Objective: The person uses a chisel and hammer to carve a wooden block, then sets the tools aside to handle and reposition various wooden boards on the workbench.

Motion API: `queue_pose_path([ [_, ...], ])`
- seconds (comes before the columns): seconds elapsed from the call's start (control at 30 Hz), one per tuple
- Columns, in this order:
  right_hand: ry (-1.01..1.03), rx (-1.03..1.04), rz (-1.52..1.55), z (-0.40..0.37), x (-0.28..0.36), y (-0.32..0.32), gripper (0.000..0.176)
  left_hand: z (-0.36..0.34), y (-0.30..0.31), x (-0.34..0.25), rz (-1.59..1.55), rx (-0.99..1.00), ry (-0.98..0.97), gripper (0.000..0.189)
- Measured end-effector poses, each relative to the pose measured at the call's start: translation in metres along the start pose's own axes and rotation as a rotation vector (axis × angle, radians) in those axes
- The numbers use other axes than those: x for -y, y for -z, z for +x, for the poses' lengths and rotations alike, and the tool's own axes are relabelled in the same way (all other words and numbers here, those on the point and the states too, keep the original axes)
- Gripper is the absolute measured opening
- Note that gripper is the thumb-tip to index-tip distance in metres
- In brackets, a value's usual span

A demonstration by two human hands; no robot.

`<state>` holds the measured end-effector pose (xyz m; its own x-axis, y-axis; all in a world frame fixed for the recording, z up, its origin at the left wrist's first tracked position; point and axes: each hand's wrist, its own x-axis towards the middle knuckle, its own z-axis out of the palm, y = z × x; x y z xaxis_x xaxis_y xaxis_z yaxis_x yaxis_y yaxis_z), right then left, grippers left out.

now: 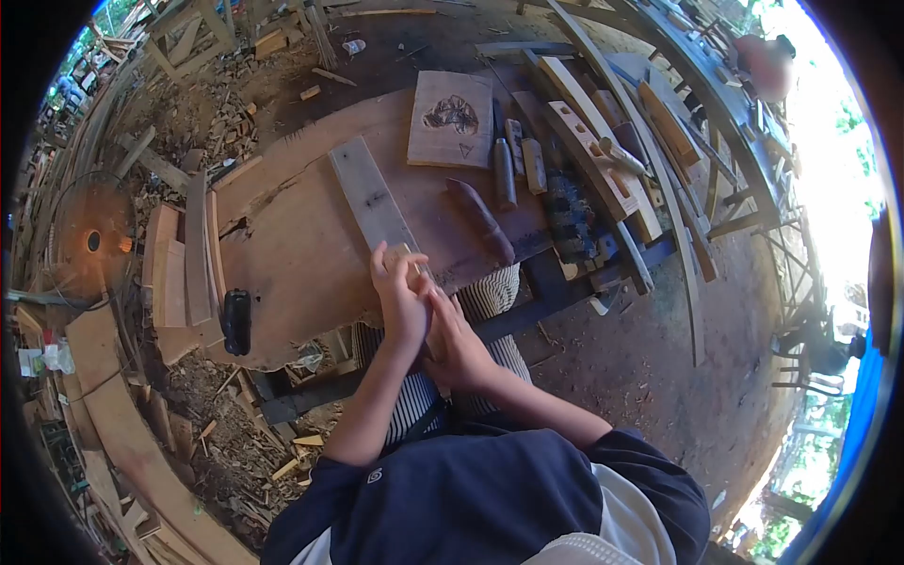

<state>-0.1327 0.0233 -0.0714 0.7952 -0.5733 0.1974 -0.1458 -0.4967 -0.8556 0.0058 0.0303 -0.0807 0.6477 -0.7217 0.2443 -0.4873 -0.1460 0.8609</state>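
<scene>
A grey plank (369,196) lies on the wooden work board (292,235), its near end close to my hands. My left hand (403,297) has its fingers curled over a small light wooden block (399,252) at that end. Against it is my right hand (457,344), closed around the lower part of a wooden piece that is mostly hidden between the palms. To the right lies a dark brown curved tool (480,221). Behind it are a carved square panel (450,118) and a cylindrical handled tool (505,174).
Long wooden pieces and a holed wooden part (589,155) lie at the right. A black object (237,322) rests near the board's left edge, beside stacked boards (169,268). A fan (94,241) stands at far left. Wood scraps cover the ground.
</scene>
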Motion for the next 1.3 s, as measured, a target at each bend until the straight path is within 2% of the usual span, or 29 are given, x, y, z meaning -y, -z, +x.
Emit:
queue_pose_path([
  [0.03,0.021,0.011,-0.03,0.015,-0.004,0.001,0.098,0.015,0.0,0.006,0.003,-0.011,-0.018,0.033],
  [0.13,-0.02,0.045,-0.014,0.089,-0.006,0.005,0.099,0.089,0.0,0.032,0.106,-0.021,-0.12,0.031],
  [0.17,0.038,0.022,-0.01,0.118,-0.022,-0.002,0.099,0.12,-0.001,0.043,0.131,-0.037,-0.146,0.029],
  [0.23,0.091,-0.046,-0.022,0.181,-0.032,-0.009,0.096,0.19,0.002,0.079,0.156,-0.062,-0.16,0.026],
  [0.3,0.03,-0.067,-0.024,0.227,-0.028,-0.011,0.101,0.245,0.007,0.105,0.09,-0.074,-0.091,0.025],
  [0.4,0.016,-0.037,-0.07,0.247,-0.032,-0.012,0.1,0.262,0.014,0.11,0.057,-0.111,-0.055,0.025],
  [0.47,0.046,0.015,-0.072,0.234,-0.035,-0.017,0.099,0.243,0.012,0.108,0.07,-0.113,-0.096,0.025],
  [0.53,0.084,-0.02,-0.116,0.199,-0.036,-0.02,0.099,0.211,0.01,0.114,0.111,-0.075,-0.174,0.022],
  [0.6,0.099,-0.041,-0.199,0.152,-0.029,-0.021,0.098,0.16,-0.005,0.116,-0.077,-0.131,-0.145,0.021],
  [0.67,0.063,0.001,-0.209,0.1,-0.01,-0.013,0.095,0.095,0.002,0.084,0.039,-0.11,-0.146,0.026],
  [0.73,0.055,0.05,-0.175,0.049,0.004,-0.005,0.095,0.037,0.003,0.042,-0.247,-0.102,0.125,0.025],
  [0.8,0.058,0.07,-0.169,0.009,0.011,-0.003,0.096,-0.01,0.009,0.024,-0.021,-0.039,-0.001,0.025],
  [0.87,-0.007,0.117,-0.085,-0.01,0.021,0.001,0.096,-0.023,0.017,0.002,0.071,-0.043,-0.038,0.025],
  [0.93,0.043,0.069,-0.066,0.005,0.012,-0.002,0.095,-0.018,0.016,0.006,0.165,-0.045,-0.072,0.026],
  [1.0,0.128,-0.009,-0.06,0.048,-0.001,-0.006,0.093,0.033,0.007,0.032,0.03,-0.158,-0.121,0.031],
  [1.07,0.236,-0.088,-0.08,0.119,-0.027,-0.016,0.091,0.121,0.011,0.037,-0.96,-0.248,0.406,0.023],
  [1.1,0.228,-0.09,-0.096,0.159,-0.035,-0.017,0.091,0.179,0.0,0.115,-0.701,-0.16,0.151,0.023],
  [1.13,0.262,-0.131,-0.131,0.197,-0.043,-0.019,0.091,0.223,-0.006,0.148,-0.163,-0.126,-0.073,0.022],
  [1.17,0.297,-0.174,-0.166,0.229,-0.049,-0.021,0.092,0.253,-0.005,0.142,-0.137,-0.164,-0.072,0.024],
  [1.23,0.215,-0.125,-0.115,0.272,-0.053,-0.023,0.095,0.297,-0.004,0.145,-0.112,-0.205,-0.078,0.026],
  [1.3,0.187,-0.106,-0.097,0.268,-0.044,-0.019,0.096,0.314,-0.006,0.17,-0.034,-0.195,-0.146,0.022],
])
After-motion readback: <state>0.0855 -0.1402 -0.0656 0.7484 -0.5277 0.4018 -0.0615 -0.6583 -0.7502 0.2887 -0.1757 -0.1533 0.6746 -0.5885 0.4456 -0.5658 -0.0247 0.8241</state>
